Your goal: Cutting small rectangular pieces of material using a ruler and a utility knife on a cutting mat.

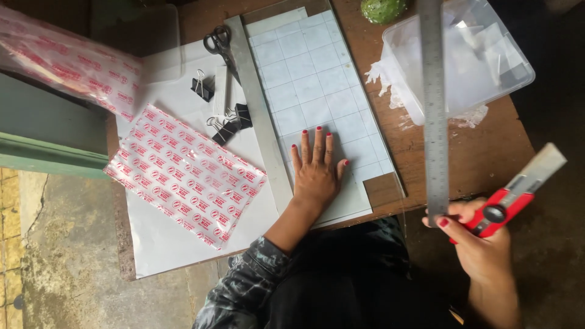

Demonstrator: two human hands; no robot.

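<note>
My left hand (317,170) lies flat, fingers spread, on a white sheet marked in a grid of squares (311,79) that rests on the wooden table (481,152). My right hand (481,244), off the table's right front corner, holds both a long steel ruler (434,109) standing up across the view and a red utility knife (512,198) with its blade pointing up right. A second long metal straightedge (259,109) lies along the left side of the grid sheet.
A clear plastic box (463,55) sits at the table's right back. Scissors (219,42) and black binder clips (225,125) lie on white paper. Red-printed clear plastic bags (183,176) lie at left, another (67,61) farther back. A green round object (382,9) sits at the top.
</note>
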